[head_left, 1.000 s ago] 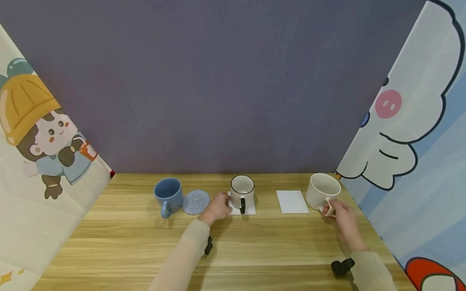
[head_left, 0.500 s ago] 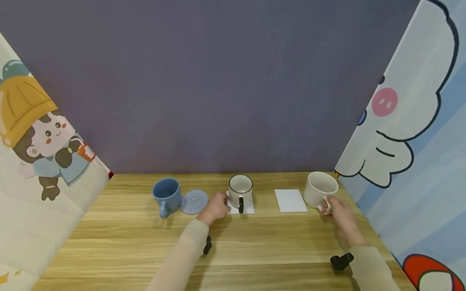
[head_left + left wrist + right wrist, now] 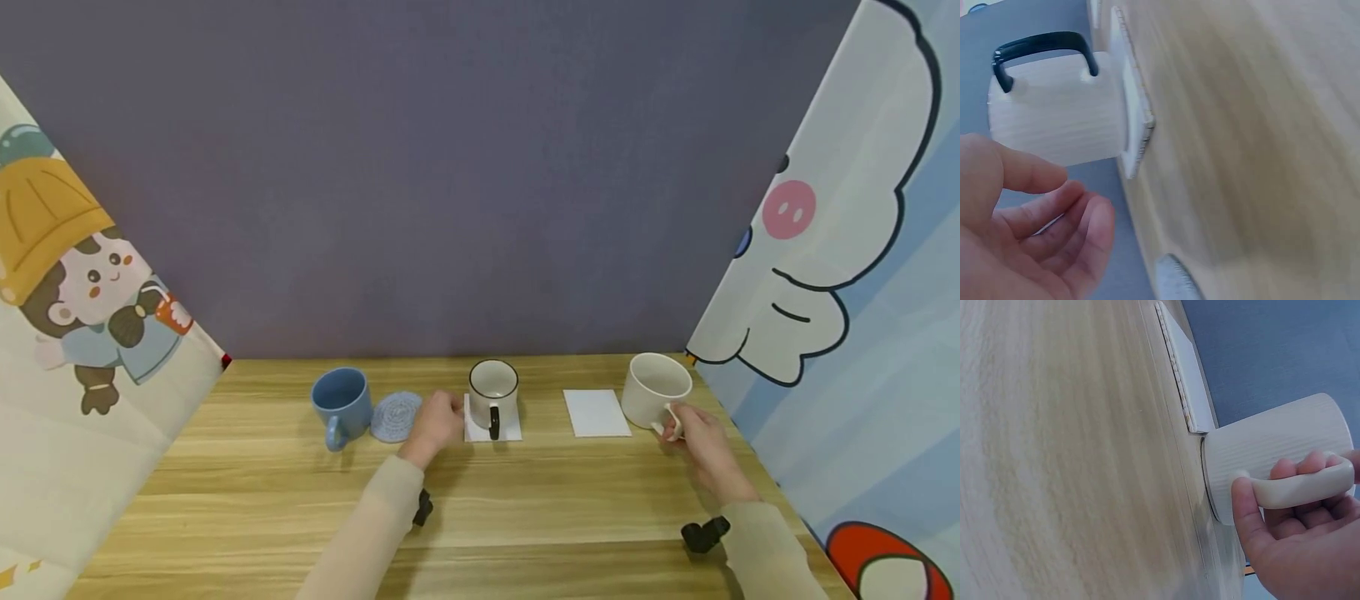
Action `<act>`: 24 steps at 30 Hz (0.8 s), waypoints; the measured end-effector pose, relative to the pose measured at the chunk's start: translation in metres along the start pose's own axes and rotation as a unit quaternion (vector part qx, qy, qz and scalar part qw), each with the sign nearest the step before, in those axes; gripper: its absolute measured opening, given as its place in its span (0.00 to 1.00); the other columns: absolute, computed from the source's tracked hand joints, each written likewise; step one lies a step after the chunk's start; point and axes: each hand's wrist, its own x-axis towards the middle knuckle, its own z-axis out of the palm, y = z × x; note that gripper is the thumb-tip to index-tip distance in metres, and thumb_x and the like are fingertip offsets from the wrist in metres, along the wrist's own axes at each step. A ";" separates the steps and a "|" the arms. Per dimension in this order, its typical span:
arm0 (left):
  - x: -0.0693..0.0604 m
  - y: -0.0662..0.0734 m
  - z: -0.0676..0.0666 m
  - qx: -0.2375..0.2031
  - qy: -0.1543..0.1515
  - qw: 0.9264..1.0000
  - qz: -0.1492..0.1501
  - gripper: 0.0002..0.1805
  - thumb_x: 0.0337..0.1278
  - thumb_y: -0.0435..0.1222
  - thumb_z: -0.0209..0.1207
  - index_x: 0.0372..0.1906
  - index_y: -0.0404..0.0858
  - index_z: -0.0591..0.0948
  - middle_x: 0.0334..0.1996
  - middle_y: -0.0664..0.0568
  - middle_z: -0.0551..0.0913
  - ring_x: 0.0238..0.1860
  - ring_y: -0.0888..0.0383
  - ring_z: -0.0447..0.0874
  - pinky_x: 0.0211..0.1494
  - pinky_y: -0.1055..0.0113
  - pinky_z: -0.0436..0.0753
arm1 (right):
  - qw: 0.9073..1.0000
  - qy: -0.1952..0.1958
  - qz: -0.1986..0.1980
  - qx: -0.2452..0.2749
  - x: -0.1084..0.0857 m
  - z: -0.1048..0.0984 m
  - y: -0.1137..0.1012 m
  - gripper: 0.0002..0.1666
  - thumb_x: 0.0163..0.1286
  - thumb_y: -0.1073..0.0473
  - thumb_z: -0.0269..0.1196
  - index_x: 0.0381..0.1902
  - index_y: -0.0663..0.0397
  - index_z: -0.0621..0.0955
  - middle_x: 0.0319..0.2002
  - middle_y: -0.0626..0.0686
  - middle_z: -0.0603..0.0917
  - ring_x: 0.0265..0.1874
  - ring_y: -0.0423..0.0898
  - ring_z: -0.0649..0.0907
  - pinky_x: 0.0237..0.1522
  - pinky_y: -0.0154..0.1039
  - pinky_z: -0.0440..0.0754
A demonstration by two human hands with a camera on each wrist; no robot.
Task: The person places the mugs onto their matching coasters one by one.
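Pale beige sleeves (image 3: 363, 533) — black devices (image 3: 705, 535) at both wrists

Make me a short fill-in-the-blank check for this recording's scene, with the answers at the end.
1. The right hand grips the cream mug by its ____.
2. The square coaster under the black-handled mug is coloured ____.
3. In the head view, the blue mug stands to the ____ of the round coaster.
4. The left hand holds ____.

Missing words: handle; white; left; nothing.
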 end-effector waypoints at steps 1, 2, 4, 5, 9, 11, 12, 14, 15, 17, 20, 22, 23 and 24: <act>-0.001 0.002 -0.003 0.001 0.008 1.000 -0.003 0.14 0.55 0.25 0.56 0.17 0.38 0.73 0.17 0.53 0.69 0.19 0.58 0.62 0.22 0.66 0.64 | 1.000 -0.001 0.000 0.002 0.000 0.000 0.000 0.25 0.82 0.46 0.49 0.32 0.59 0.76 0.25 0.46 0.78 0.35 0.43 0.79 0.43 0.42 0.84; -0.001 0.004 -0.005 0.004 0.015 1.000 -0.007 0.15 0.55 0.26 0.56 0.16 0.40 0.71 0.15 0.54 0.66 0.18 0.58 0.61 0.21 0.65 0.62 | 1.000 -0.002 -0.001 0.002 0.000 -0.001 0.000 0.25 0.82 0.47 0.48 0.31 0.59 0.76 0.25 0.46 0.78 0.35 0.43 0.79 0.43 0.42 0.84; -0.003 0.009 -0.010 0.011 0.032 0.999 -0.007 0.14 0.55 0.27 0.57 0.17 0.42 0.74 0.15 0.55 0.70 0.18 0.58 0.65 0.21 0.65 0.65 | 1.000 -0.006 0.000 0.002 0.000 -0.002 0.000 0.25 0.82 0.46 0.48 0.30 0.58 0.76 0.25 0.46 0.78 0.36 0.43 0.79 0.44 0.42 0.84; -0.004 0.012 -0.012 0.017 0.043 0.999 -0.006 0.14 0.56 0.28 0.57 0.17 0.43 0.74 0.15 0.55 0.70 0.18 0.58 0.66 0.21 0.64 0.65 | 1.000 -0.010 0.001 0.007 0.001 -0.002 0.000 0.25 0.82 0.46 0.48 0.30 0.58 0.76 0.25 0.46 0.78 0.36 0.43 0.79 0.44 0.42 0.84; -0.007 0.026 -0.017 0.029 0.122 0.992 0.002 0.11 0.56 0.30 0.57 0.20 0.41 0.78 0.20 0.50 0.78 0.21 0.53 0.74 0.21 0.59 0.72 | 0.999 -0.027 0.009 0.032 0.005 -0.007 0.004 0.27 0.82 0.46 0.49 0.26 0.55 0.76 0.25 0.46 0.78 0.36 0.44 0.79 0.45 0.41 0.83; -0.008 0.034 -0.018 0.030 0.168 0.985 0.020 0.09 0.57 0.31 0.57 0.22 0.40 0.80 0.24 0.49 0.80 0.24 0.51 0.79 0.24 0.56 0.76 | 0.998 -0.033 0.010 0.043 0.006 -0.008 0.006 0.28 0.83 0.47 0.49 0.23 0.55 0.76 0.24 0.46 0.78 0.35 0.44 0.79 0.44 0.41 0.83; -0.009 0.038 -0.019 0.030 0.188 0.981 0.034 0.06 0.57 0.32 0.58 0.26 0.39 0.82 0.27 0.47 0.83 0.28 0.48 0.82 0.27 0.54 0.79 | 0.998 -0.033 0.010 0.043 0.006 -0.008 0.006 0.28 0.83 0.47 0.49 0.22 0.54 0.75 0.24 0.46 0.78 0.35 0.44 0.79 0.44 0.41 0.83; -0.010 0.042 -0.019 0.031 0.215 0.973 0.073 0.05 0.57 0.33 0.58 0.29 0.37 0.83 0.29 0.47 0.83 0.30 0.48 0.82 0.30 0.53 0.81 | 0.999 -0.031 0.009 0.040 0.005 -0.007 0.005 0.28 0.82 0.47 0.49 0.22 0.54 0.75 0.24 0.46 0.78 0.33 0.44 0.79 0.43 0.41 0.83; -0.010 0.045 -0.019 0.036 0.229 0.968 0.095 0.05 0.58 0.33 0.59 0.30 0.36 0.83 0.29 0.47 0.82 0.30 0.49 0.82 0.31 0.54 0.82 | 0.999 -0.029 0.009 0.039 0.005 -0.006 0.005 0.28 0.82 0.47 0.49 0.22 0.54 0.76 0.24 0.46 0.78 0.34 0.44 0.79 0.43 0.41 0.83; -0.010 0.049 -0.019 0.053 0.257 0.955 0.141 0.05 0.58 0.33 0.59 0.30 0.36 0.83 0.28 0.48 0.81 0.29 0.49 0.81 0.32 0.55 0.82 | 0.999 -0.027 0.007 0.035 0.004 -0.005 0.004 0.27 0.82 0.46 0.49 0.23 0.54 0.76 0.24 0.46 0.78 0.34 0.44 0.79 0.43 0.41 0.83; -0.011 0.057 -0.017 0.086 0.299 0.928 0.204 0.05 0.57 0.34 0.60 0.29 0.36 0.82 0.27 0.48 0.80 0.28 0.49 0.80 0.30 0.57 0.81 | 0.999 -0.022 0.005 0.034 0.003 -0.003 0.004 0.26 0.82 0.46 0.49 0.25 0.53 0.76 0.23 0.46 0.78 0.33 0.44 0.79 0.42 0.41 0.83; -0.012 0.064 -0.016 0.104 0.317 0.911 0.241 0.04 0.57 0.34 0.61 0.30 0.37 0.82 0.27 0.48 0.80 0.27 0.49 0.80 0.28 0.57 0.81 | 0.999 -0.019 0.002 0.036 0.002 -0.002 0.004 0.26 0.82 0.47 0.49 0.24 0.52 0.76 0.23 0.45 0.78 0.31 0.43 0.78 0.42 0.40 0.83; -0.011 0.067 -0.015 0.111 0.323 0.904 0.257 0.04 0.56 0.34 0.61 0.30 0.37 0.82 0.27 0.49 0.80 0.27 0.49 0.80 0.27 0.58 0.81 | 0.999 -0.017 0.002 0.040 0.002 -0.002 0.004 0.26 0.82 0.47 0.49 0.24 0.52 0.76 0.23 0.45 0.77 0.30 0.43 0.78 0.42 0.40 0.83; -0.011 0.070 -0.014 0.114 0.325 0.900 0.269 0.04 0.56 0.34 0.62 0.30 0.37 0.82 0.28 0.49 0.81 0.27 0.50 0.80 0.27 0.58 0.81 | 0.999 -0.016 0.002 0.042 0.002 -0.002 0.004 0.26 0.82 0.47 0.49 0.24 0.52 0.76 0.23 0.46 0.77 0.30 0.43 0.78 0.41 0.40 0.83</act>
